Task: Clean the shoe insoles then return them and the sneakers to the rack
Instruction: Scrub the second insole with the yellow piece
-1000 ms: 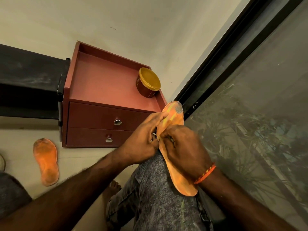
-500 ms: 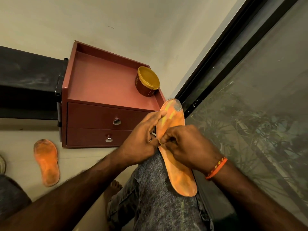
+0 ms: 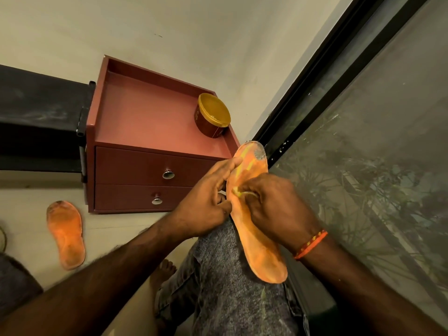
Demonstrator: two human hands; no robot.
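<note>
An orange insole (image 3: 260, 248) with yellow streaks and a grey worn toe rests along my raised knee. My left hand (image 3: 206, 202) grips its left edge, forefinger stretched up along it. My right hand (image 3: 271, 204) lies on the insole's middle with fingers curled, pinching something small and yellowish against the surface; what it is cannot be made out. A second orange insole (image 3: 66, 235), dirty at the toe, lies flat on the floor at the left. No sneakers are in view.
A red two-drawer cabinet (image 3: 145, 170) stands against the wall, a brown tub with a yellow lid (image 3: 212, 115) on top. A dark shelf (image 3: 36, 122) sits left of it. A black-framed glass window (image 3: 363, 154) runs along the right.
My right hand has slid a little up and along the insole's middle, rubbing it. The left hand and the insole have barely moved.
</note>
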